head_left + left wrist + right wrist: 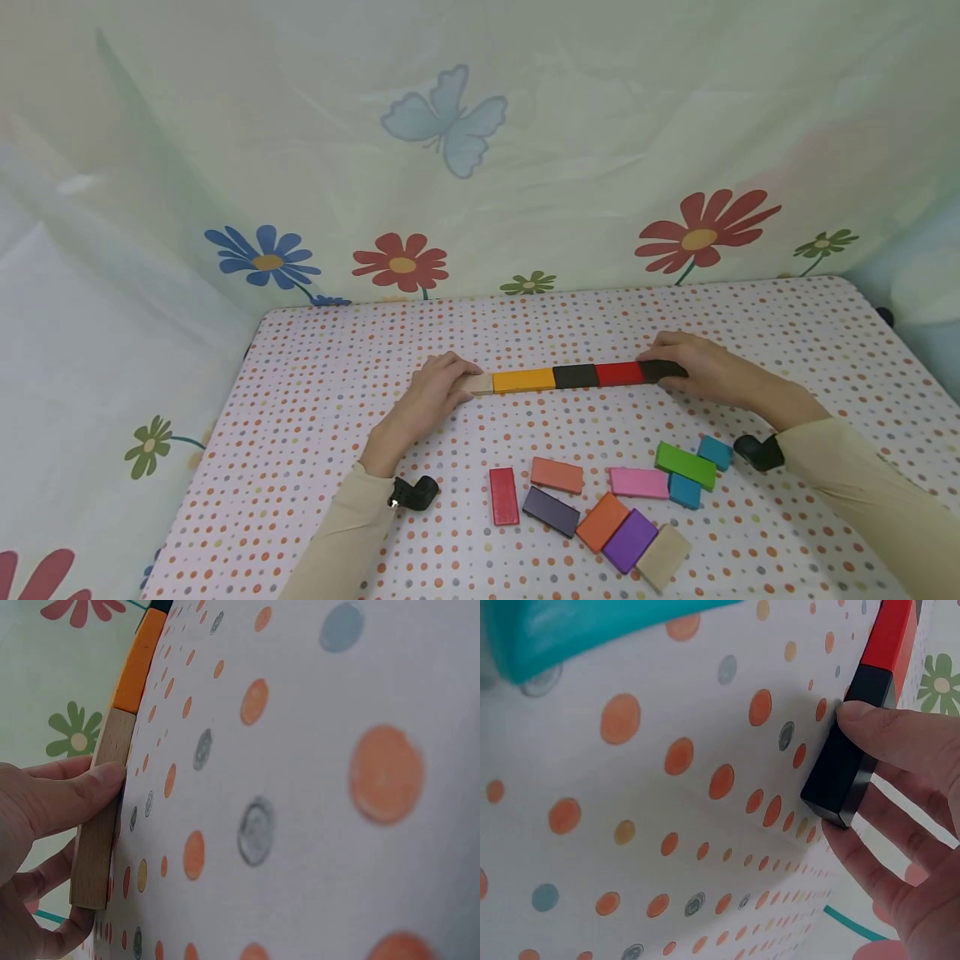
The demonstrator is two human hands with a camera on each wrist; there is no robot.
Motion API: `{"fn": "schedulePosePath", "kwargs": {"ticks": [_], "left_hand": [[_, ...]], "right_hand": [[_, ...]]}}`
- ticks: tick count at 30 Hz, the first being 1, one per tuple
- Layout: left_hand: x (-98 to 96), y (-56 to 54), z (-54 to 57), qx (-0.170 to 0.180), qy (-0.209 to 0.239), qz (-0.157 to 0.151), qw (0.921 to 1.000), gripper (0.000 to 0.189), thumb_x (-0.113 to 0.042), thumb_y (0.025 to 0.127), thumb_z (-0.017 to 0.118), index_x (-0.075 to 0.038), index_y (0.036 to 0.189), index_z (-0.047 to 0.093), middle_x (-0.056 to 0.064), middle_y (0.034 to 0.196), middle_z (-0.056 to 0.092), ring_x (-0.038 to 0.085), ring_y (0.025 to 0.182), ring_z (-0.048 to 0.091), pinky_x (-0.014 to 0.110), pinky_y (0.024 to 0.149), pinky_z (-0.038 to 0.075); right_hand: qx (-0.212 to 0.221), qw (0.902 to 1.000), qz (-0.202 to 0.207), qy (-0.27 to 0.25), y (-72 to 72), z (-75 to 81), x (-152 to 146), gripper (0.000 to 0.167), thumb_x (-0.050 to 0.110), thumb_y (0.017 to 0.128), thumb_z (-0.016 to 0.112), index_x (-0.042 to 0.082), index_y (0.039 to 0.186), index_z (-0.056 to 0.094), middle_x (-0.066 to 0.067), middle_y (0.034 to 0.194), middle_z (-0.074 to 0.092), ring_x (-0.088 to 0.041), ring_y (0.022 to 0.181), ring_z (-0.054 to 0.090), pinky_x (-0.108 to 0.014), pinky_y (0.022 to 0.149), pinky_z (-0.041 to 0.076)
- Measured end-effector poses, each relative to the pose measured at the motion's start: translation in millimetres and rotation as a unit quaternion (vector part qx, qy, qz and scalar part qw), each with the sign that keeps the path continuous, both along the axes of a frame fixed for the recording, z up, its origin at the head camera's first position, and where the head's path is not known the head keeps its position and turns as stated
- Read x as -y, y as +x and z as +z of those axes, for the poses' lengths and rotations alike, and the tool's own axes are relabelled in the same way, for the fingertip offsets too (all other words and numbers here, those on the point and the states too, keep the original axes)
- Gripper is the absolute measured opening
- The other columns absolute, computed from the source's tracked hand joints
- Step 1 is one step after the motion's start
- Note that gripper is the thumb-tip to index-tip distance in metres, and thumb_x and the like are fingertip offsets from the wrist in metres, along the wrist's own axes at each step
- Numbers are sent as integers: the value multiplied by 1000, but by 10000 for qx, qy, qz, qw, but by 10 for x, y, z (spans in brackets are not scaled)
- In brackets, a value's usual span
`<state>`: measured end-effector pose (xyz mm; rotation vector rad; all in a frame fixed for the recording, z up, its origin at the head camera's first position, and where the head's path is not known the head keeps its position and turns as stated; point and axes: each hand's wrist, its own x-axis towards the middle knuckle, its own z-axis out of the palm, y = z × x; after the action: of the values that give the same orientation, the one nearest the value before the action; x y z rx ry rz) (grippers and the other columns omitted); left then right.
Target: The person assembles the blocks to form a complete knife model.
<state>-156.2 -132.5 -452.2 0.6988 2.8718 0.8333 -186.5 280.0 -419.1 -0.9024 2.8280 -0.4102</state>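
Five-block row point(523, 381) between left hand point(433, 385), pinching wooden end block point(96, 847), and right hand point(699, 367), pinching black end block point(834, 769).

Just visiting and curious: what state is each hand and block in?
Left hand: gripping row's wooden block
Right hand: gripping end black block
Row's wooden block: held, touching yellow
Yellow block: in row
Middle black block: in row
Row's red block: between black blocks
End black block: held, touching red
Nearer blocks: lying loose, some touching
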Motion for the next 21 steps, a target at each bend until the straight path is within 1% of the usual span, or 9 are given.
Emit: {"fn": "schedulePosePath", "kwargs": {"ticks": [4,8,11,14,17,19,21], "left_hand": [[-1,-2,-2,13,2,20,10000,31,-13,100,72,-12,131,69,4,123,65,29,117,55,47,93,44],[-8,0,1,44,10,41,10000,31,-13,100,72,-11,131,68,5,124,65,29,119,55,48,95,44],[-16,1,6,58,22,26,10000,31,-13,100,71,-11,131,68,5,124,65,29,120,55,48,96,44],[-21,2,17,47,23,-3,10000,30,-12,101,71,-11,130,68,5,124,65,29,120,55,49,96,44],[-17,3,24,31,13,-11,10000,30,-12,100,71,-10,129,69,5,123,65,30,120,55,49,96,44],[-14,1,28,40,8,-13,10000,30,-11,100,72,-10,130,69,5,123,65,31,120,55,49,96,44],[-13,-1,26,28,6,-9,10000,30,-11,100,72,-11,130,69,5,123,65,30,120,55,49,95,44]], "right_hand": [[-53,10000,0,-46,-1,-28,3,40,-4,81,86,-1,119,74,-9,104,66,-32,100,64,-54,88,56],[-99,9997,-204,59,31,-25,43,41,-3,81,86,-2,120,73,-14,109,66,-38,105,63,-58,91,54],[-395,9983,-336,266,110,36,129,44,0,78,89,-2,120,73,-19,111,65,-42,108,61,-63,92,52],[-795,9956,-349,351,223,147,293,46,1,77,91,-1,119,73,-19,112,65,-41,108,61,-64,90,51],[-1032,9942,-185,223,352,288,510,44,1,77,90,-1,118,74,-17,112,64,-38,106,62,-60,89,52],[-1075,9941,61,96,432,370,645,43,2,78,90,0,118,73,-14,112,64,-34,103,62,-56,88,54],[-1153,9925,397,-46,517,430,764,43,4,80,89,2,119,73,-12,111,64,-30,100,62,-51,85,55]]}}
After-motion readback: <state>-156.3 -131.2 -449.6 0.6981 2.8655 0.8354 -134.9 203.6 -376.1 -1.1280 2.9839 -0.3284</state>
